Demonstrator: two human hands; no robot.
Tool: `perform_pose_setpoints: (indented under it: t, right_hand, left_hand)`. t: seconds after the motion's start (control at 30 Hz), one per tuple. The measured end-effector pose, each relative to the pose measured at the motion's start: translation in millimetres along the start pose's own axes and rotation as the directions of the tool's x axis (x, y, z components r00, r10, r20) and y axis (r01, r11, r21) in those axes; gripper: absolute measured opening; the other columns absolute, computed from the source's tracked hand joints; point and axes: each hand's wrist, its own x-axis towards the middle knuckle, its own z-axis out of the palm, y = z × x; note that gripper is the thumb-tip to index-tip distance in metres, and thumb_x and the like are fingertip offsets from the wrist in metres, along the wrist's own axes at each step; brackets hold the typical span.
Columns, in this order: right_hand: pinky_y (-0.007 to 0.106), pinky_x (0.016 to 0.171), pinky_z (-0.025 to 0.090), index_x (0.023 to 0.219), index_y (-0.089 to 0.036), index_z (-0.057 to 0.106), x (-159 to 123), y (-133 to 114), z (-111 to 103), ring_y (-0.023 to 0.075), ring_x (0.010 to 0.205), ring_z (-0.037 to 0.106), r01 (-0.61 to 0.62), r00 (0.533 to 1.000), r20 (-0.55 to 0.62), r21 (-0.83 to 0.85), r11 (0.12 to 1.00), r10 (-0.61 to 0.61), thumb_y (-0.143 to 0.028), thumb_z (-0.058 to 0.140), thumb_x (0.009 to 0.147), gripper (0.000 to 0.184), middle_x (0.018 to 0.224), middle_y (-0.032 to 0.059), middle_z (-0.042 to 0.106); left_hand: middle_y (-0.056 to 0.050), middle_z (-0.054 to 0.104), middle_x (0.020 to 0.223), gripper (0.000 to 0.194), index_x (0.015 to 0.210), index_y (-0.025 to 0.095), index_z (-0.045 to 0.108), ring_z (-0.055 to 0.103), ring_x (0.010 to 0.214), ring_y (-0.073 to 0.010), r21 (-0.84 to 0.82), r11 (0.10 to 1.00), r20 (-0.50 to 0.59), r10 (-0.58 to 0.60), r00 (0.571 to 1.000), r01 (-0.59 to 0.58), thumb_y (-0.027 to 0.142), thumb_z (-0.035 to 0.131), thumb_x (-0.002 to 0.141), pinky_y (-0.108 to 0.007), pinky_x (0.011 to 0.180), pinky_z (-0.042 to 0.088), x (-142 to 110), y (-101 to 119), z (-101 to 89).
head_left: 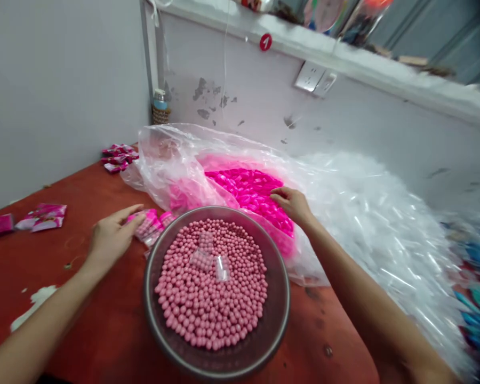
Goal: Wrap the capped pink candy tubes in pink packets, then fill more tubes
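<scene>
A metal bowl (278, 314) full of small pink balls (212, 288) sits in front of me, with a few clear plastic pieces (208, 258) lying on top. My left hand (112, 237) rests on the red table, fingers stretched toward small filled pink packets (152, 224) beside the bowl. My right hand (292, 205) reaches into an open clear plastic bag (172, 160) holding bright magenta pieces (248, 186), its fingers curled at the pile. Whether it grips one is hidden.
A large heap of clear plastic wrappers (376, 224) lies to the right. Pink sachets (120, 156) lie at the far corner and more pink sachets (42, 216) at the left. A small bottle (160, 106) stands against the wall, a socket (315, 79) above.
</scene>
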Motion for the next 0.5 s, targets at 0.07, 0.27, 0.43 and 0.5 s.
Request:
perform_pose_setpoints:
  t: [0.07,0.27,0.43,0.5]
  right_hand:
    - [0.026,0.059,0.044,0.085,-0.016,0.063,-22,-24,8,0.0149,0.063,0.058,0.08,0.973,0.207,0.099,0.992,-0.099,-0.034,0.052,0.077,0.023,0.071,0.0022,0.065]
    - [0.024,0.055,0.036,0.081,-0.016,0.061,-90,-67,52,0.0172,0.067,0.057,0.321,0.758,0.637,-0.171,0.931,-0.144,-0.039,0.062,0.071,0.025,0.076,0.0054,0.064]
    - [0.023,0.052,0.033,0.092,-0.015,0.057,-105,-61,90,0.0178,0.068,0.056,0.252,0.775,0.631,-0.261,0.932,-0.033,-0.045,0.066,0.064,0.042,0.08,0.0053,0.063]
    - [0.022,0.052,0.034,0.092,-0.015,0.056,-104,-60,94,0.0172,0.069,0.057,0.237,0.787,0.616,-0.262,0.935,-0.027,-0.041,0.067,0.064,0.039,0.08,0.0042,0.064]
  left_hand:
    - [-0.004,0.066,0.104,0.034,0.103,0.017,0.063,0.06,0.094,-0.0195,-0.058,0.997,-0.001,0.05,0.999,-0.049,0.038,0.051,0.079,-0.032,0.085,0.044,-10,27,-1.3]
    - [-0.003,0.068,0.097,0.022,0.095,0.018,0.066,0.062,0.089,-0.0158,-0.255,0.939,0.241,0.292,0.926,-0.23,0.027,0.053,0.079,-0.027,0.082,0.046,-41,88,11.9]
    - [-0.004,0.068,0.097,0.021,0.096,0.017,0.066,0.061,0.089,-0.0161,-0.299,0.91,0.315,0.378,0.871,-0.287,0.023,0.054,0.079,-0.028,0.083,0.045,-60,96,19.1]
    - [-0.005,0.068,0.095,0.021,0.095,0.017,0.066,0.061,0.088,-0.0163,-0.287,0.917,0.339,0.366,0.866,-0.276,0.023,0.055,0.079,-0.028,0.082,0.046,-64,96,16.3]
